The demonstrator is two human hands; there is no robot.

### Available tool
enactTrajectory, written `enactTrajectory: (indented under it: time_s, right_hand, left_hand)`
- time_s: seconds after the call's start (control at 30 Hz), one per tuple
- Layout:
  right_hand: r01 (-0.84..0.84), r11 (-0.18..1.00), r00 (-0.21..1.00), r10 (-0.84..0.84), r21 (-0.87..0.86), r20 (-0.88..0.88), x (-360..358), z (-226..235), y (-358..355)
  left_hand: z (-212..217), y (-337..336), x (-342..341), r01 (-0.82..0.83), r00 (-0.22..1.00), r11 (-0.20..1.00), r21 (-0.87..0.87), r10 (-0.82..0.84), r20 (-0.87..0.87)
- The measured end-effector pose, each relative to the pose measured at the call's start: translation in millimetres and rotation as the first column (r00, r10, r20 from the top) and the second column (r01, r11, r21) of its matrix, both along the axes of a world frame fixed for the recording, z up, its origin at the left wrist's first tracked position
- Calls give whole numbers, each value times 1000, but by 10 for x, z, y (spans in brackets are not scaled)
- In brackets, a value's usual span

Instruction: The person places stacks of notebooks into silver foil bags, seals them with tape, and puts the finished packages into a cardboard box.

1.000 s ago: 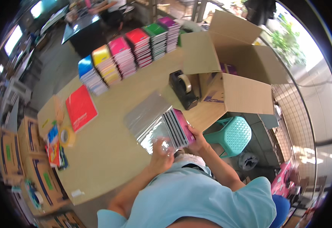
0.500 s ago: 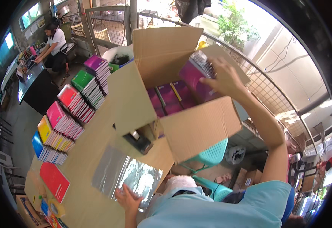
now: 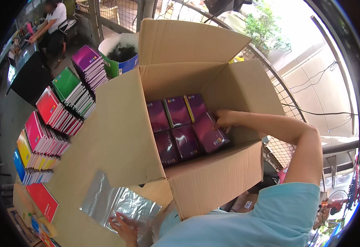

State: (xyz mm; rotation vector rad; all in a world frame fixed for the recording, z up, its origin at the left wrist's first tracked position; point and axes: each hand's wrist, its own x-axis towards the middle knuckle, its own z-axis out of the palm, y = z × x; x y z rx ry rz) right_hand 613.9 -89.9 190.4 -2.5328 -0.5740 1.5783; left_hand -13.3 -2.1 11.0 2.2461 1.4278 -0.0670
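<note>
I can't tell if my right fingers (image 3: 220, 121) grip the purple notebook (image 3: 209, 133); dragging could crease the plastic (image 3: 134, 205) under my spread left fingers (image 3: 115, 224).

The large open brown carton (image 3: 124, 127) is matt corrugated cardboard. The rectangular purple notebooks (image 3: 187, 142) inside it have smooth, glossy covers. The flat, clear plastic bags (image 3: 136, 206) are thin, crinkled and highly shiny. The pale tan tabletop (image 3: 79, 164) looks like smooth wood with a dull finish. The light-blue shirt (image 3: 237, 226) is soft, matt cloth.
</note>
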Motion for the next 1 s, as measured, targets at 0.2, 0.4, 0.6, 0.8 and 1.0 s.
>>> enactTrajectory:
  time_s: [0.2, 0.4, 0.6, 0.8, 1.0]
  right_hand:
    - [391, 819, 912, -281, 420, -300, -232, -74, 501]
    - [-243, 864, 900, 31, 441, 435, -346, -1143, 1453]
    - [-589, 790, 651, 338, 172, 680, -272, -1319, 1478]
    - [-663, 740, 569, 401, 112, 718, -867, 975, 1594]
    - [-772, 531, 578, 361, 348, 732, -2610, 2384, 1491]
  left_hand:
    - [-149, -32, -107, 10, 1000, 1000, -7, -9, 26]
    - [3, 76, -19, 53, 998, 998, -23, -52, 29]
    - [278, 218, 39, 214, 976, 970, 114, -208, -64]
    - [340, 263, -96, 114, 974, 988, -101, -131, -185]
    - [214, 352, -497, 266, 964, 963, 46, -264, -36]
